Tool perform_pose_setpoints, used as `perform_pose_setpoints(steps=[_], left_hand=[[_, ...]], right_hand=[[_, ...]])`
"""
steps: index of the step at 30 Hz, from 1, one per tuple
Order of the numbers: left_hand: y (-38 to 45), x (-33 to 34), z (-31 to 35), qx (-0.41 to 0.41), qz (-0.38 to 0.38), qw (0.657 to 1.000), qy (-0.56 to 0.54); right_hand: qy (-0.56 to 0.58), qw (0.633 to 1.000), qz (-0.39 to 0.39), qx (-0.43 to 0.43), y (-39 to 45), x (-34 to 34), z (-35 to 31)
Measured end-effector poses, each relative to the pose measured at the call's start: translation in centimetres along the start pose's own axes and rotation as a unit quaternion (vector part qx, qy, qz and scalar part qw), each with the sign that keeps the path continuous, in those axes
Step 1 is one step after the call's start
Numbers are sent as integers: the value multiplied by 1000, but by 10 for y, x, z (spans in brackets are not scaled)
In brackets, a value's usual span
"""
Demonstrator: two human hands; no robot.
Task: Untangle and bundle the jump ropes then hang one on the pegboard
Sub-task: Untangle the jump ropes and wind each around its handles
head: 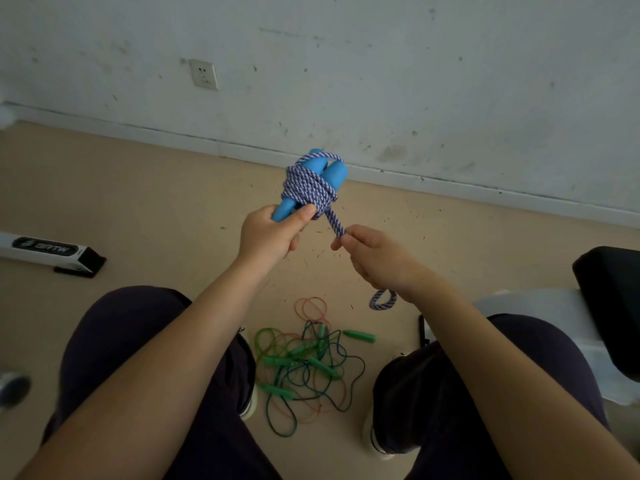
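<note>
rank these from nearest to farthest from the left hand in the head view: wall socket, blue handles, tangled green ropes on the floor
1. blue handles: gripped in the left hand.
2. tangled green ropes: on the floor below, between the feet.
3. wall socket: on the wall, up and left.

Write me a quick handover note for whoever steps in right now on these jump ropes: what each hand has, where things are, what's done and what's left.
Left hand: grips the lower ends of the two blue handles, thumb against the coil.
Right hand: pinches the purple-and-white rope just below the coil, pulling it taut; a short loop of it hangs under the hand.
Done: most of that rope is wound round the handles.
Left: wind or tuck the last length so the bundle holds. The tangle of green-handled ropes lies on the floor between the feet, not yet sorted. No pegboard is in view, so hanging is not yet done.
</note>
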State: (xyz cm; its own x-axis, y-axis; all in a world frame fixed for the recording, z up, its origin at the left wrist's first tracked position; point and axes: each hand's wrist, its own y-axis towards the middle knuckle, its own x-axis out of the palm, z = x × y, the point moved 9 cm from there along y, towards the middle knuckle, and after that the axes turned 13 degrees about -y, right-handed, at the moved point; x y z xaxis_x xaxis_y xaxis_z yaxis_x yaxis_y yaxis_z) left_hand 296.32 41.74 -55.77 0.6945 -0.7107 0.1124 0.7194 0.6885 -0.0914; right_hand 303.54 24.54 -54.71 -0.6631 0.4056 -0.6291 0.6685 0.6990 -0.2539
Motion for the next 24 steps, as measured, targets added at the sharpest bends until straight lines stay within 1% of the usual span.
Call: perform_pose_setpoints(steps=[3,6,8,9,12,17,20,22,24], left_hand=[[-3,4,1,-37,-20,994,-101],[-8,10,5,-62,-45,987,-139],[-7,6,7,-65,-25,987,-147],[-5,2,8,-63,-7,987,-145],[-2,-7,7,-45,27,994,-95],[1,-4,-3,-20,12,999,27],[-1,5,-10,-12,-32,994,105],[-3,13,-15,-16,-78,985,151],[-7,21,-21,-41,-134,973,184]], right_hand=[[-21,999,8,25,5,-1,11],[-19,999,-8,24,8,7,15],[-22,1000,-1,6,9,10,8],[-28,999,18,-2,10,7,4],[-41,995,80,-35,7,-8,-9],[-32,993,73,-89,-2,-15,-22],[-18,990,86,-107,-6,-28,-23],[-38,987,102,-118,-7,-37,-21],[-69,982,129,-122,-6,-45,-19]])
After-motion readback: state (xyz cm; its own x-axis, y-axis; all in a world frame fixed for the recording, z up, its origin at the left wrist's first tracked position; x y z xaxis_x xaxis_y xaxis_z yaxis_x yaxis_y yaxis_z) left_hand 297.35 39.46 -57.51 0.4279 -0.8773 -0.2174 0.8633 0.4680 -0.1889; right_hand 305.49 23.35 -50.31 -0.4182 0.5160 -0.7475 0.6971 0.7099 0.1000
